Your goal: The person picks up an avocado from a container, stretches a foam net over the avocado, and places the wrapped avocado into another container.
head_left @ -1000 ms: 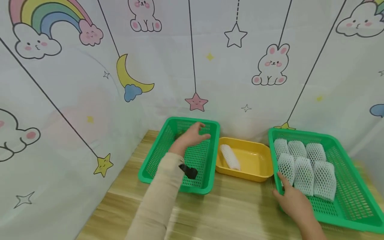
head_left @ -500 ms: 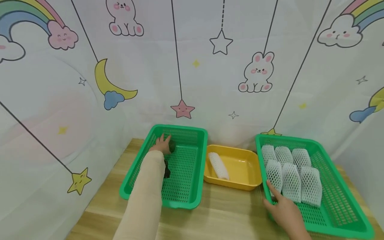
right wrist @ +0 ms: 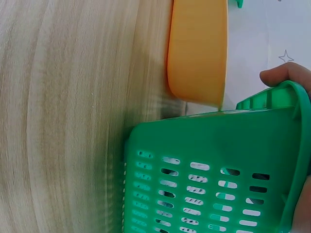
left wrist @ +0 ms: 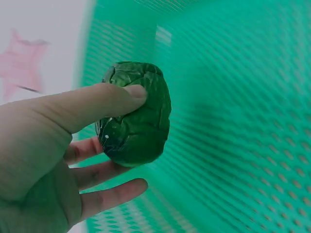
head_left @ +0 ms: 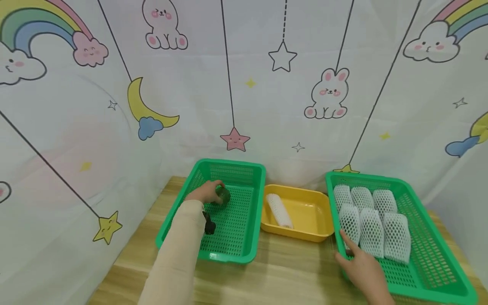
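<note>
In the left green basket, my left hand holds a dark green rounded lump near the back left corner. The left wrist view shows the lump as egg-shaped, with glossy, deeply creased skin; its kind is unclear. My thumb presses on its face while fingers lie behind and under it. At the right, my right hand grips the near left rim of a larger green basket. Inside that basket, several bundles in white foam netting sit in two rows.
Between the baskets stands a yellow tray with a white foam net sleeve lying in its left part. A dark wrist strap is on the left sleeve. All containers rest on a wooden table before a printed cloth backdrop.
My left hand has moved left and down into the left basket and has taken hold of the green lump. The right hand stays on its basket's rim. The head view has shifted slightly.
</note>
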The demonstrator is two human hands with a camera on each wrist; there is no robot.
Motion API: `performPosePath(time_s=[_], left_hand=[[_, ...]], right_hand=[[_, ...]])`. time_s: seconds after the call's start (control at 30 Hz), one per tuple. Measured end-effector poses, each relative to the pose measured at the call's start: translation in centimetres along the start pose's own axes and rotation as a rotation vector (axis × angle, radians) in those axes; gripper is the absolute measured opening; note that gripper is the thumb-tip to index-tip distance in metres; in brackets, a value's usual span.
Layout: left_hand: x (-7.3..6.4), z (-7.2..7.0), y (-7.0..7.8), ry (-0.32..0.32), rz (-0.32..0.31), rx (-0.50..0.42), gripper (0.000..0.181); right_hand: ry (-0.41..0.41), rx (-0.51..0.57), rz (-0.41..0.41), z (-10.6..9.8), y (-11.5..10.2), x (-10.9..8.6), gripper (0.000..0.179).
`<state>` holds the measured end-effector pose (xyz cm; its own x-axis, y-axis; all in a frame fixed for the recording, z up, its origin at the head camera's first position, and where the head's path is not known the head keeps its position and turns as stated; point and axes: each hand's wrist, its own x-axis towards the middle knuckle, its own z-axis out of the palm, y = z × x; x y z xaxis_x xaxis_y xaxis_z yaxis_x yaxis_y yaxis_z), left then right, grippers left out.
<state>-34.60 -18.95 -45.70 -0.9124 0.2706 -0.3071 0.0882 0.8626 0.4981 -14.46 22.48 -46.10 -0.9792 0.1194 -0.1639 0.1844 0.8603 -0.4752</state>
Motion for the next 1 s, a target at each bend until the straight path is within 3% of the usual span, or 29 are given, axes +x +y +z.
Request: performPosePath(time_s=[0.2,0.33,0.47,0.67,0.83,0.93,1.0], left_hand=[[-4.1,-1.6,4.3,0.192,0.138,-0.113,0.062],[-7.1,-0.6,6.9,0.326,0.199,-0.187,0.065],[-8.6,2.4,8.5,0.440,0.280,-0.274,0.063],[-10.5,7.6,11.0,0.493,0.402,-0.373,0.054],[-11.9,11.3,13.8,0.548,0.499,-0.282,0.051],[-11.6,13.8,15.2,0.508,0.531,-0.218,0.052],[-11.0,15.7,15.5,0.445,0.501,-0.198,0.052]], right_hand=[[-0.015,0.000,-0.014,-0.7,0.2,0.5,0.074],[-0.027,-0.017,-0.020,-1.2,0.1,1.0,0.075],[-0.041,-0.018,-0.018,-1.2,0.0,1.2,0.077],[-0.052,-0.022,-0.015,-0.8,0.0,0.6,0.078],[-0.048,-0.021,-0.020,-0.4,0.0,0.1,0.078],[-0.033,-0.026,-0.028,-0.5,0.0,0.1,0.077],[-0.026,-0.029,-0.034,-0.5,0.0,0.0,0.076]])
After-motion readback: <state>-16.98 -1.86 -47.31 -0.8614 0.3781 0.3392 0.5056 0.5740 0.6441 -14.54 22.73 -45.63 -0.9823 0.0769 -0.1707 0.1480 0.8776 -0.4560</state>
